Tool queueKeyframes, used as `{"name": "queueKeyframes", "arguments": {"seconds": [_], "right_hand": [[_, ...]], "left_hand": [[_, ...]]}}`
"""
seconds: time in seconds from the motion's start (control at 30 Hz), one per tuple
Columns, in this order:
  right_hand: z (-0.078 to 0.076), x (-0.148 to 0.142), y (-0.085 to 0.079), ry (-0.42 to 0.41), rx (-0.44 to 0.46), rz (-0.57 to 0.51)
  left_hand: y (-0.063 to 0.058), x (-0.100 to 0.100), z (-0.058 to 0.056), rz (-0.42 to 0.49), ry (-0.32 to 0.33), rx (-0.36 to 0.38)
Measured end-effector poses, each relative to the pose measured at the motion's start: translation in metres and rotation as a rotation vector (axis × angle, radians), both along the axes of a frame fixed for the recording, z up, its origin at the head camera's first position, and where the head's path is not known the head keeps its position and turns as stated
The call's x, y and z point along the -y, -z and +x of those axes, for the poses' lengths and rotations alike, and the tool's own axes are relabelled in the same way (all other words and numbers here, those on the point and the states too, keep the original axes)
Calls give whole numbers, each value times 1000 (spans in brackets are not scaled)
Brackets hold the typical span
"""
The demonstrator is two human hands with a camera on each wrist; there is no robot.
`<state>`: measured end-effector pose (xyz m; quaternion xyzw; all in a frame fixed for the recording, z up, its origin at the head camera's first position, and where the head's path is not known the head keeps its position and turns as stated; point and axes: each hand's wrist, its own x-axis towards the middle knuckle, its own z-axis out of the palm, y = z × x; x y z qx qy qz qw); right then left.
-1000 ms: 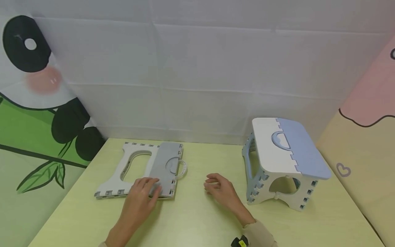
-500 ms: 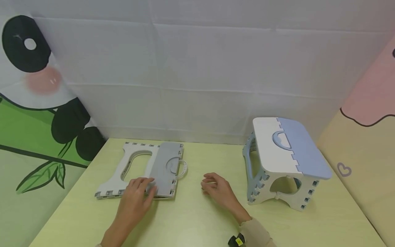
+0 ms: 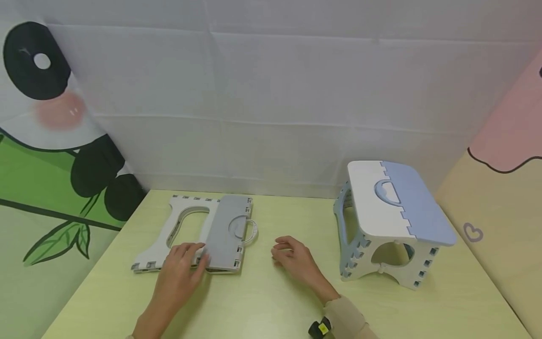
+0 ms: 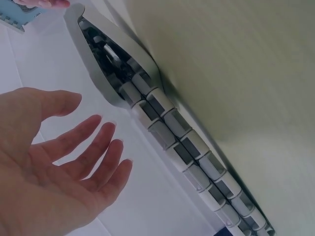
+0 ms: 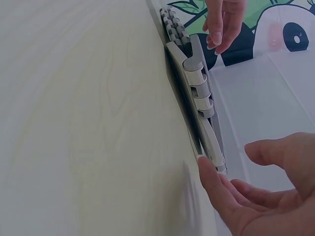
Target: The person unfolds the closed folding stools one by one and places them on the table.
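Observation:
A grey and white folding step stool lies folded flat on the table at the left, its loop handle sticking out to the right. My left hand is over its near edge with loosely bent fingers; the left wrist view shows a gap between those fingers and the hinged edge. My right hand, loosely curled and holding nothing, is low over the table to the right of the handle. A blue and white folding step stool stands unfolded and upright at the right, apart from both hands.
The pale yellow-green table ends at the back against a white cloth wall. Panels with cartoon pictures flank it on the left and right.
My left hand has shifted a little left along the folded stool's near edge. My right hand has drifted slightly left toward the handle. Both stools have stayed in place.

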<state>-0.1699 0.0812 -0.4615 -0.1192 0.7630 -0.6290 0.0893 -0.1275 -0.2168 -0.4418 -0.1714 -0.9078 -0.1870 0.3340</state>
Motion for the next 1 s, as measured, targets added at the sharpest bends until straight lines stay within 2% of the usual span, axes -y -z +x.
{"name": "queueKeyframes", "arguments": {"seconds": [0.23,0.6,1.0], "right_hand": [[-2,4,2,-11,13,-20],[-4,14,3,-23,50,-33],[-7,22,2,-14,74,-36]], "left_hand": [[2,8,0,5,1,9],[1,18,3,13,-60,79],[0,29,1,4,-50,71]]}}
